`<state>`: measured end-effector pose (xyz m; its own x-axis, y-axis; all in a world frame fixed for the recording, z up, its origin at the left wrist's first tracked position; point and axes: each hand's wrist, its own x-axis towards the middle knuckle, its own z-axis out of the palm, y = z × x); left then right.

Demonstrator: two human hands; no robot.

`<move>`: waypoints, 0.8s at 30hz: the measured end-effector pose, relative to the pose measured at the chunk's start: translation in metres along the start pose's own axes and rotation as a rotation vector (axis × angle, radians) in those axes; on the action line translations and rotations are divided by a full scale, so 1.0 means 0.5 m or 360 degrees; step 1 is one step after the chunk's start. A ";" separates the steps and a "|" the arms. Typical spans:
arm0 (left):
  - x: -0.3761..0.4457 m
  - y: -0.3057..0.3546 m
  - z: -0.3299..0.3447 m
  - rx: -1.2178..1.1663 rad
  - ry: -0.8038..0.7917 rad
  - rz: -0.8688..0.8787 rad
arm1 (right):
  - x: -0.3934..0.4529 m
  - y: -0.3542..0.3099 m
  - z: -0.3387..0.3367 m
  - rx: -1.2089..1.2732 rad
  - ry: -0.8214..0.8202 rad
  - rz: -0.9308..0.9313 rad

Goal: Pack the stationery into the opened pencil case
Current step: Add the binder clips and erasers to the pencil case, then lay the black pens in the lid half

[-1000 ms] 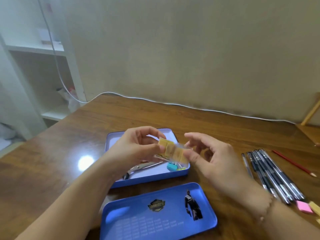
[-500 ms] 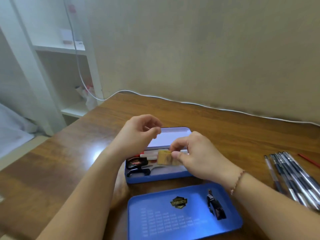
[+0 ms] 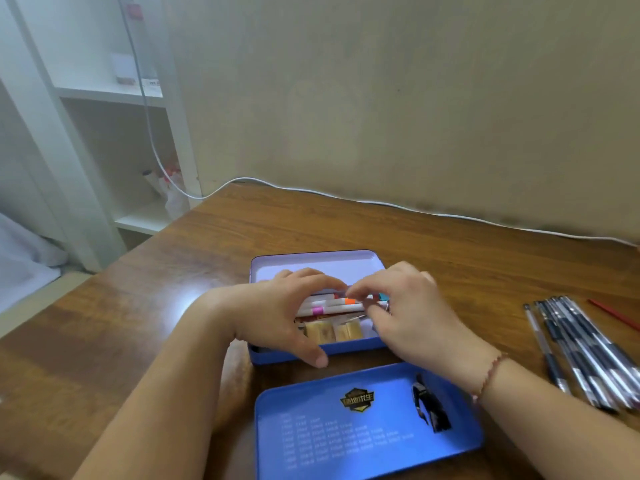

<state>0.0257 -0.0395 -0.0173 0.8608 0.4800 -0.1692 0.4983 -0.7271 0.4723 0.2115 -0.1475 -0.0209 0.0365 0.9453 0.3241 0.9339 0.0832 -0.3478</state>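
The open blue pencil case [image 3: 313,259] sits mid-table. Inside lie several white markers [image 3: 334,305] with coloured bands and, along the front wall, a clear packet of tan erasers [image 3: 333,332]. My left hand [image 3: 277,313] arches over the case's left half, thumb on the front wall, fingers spread above the markers. My right hand [image 3: 405,313] covers the right half, its fingertips pinched close at the markers; whether it grips one is hidden. The two hands' fingertips nearly meet. Several black-and-silver pens [image 3: 581,348] and a red pencil [image 3: 613,315] lie on the table to the right.
The case's blue lid [image 3: 346,431] lies face up just in front of the case. A white cable [image 3: 381,202] runs along the table's back edge by the wall. A white shelf unit [image 3: 114,95] stands off the table's left side.
The tan eraser packet went from between both hands, to my right hand alone, and now lies in the case along the front wall. Both hands have dropped onto the case over the markers.
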 end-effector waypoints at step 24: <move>0.034 0.092 0.062 0.0448 0.0823 0.0680 | -0.287 0.132 -0.162 -0.0334 -0.0500 -0.0121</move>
<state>0.0666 -0.0798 -0.0253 0.8619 0.2461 0.4433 0.1975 -0.9682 0.1535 0.2966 -0.3030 -0.0191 -0.1160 0.9922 0.0455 0.9834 0.1212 -0.1351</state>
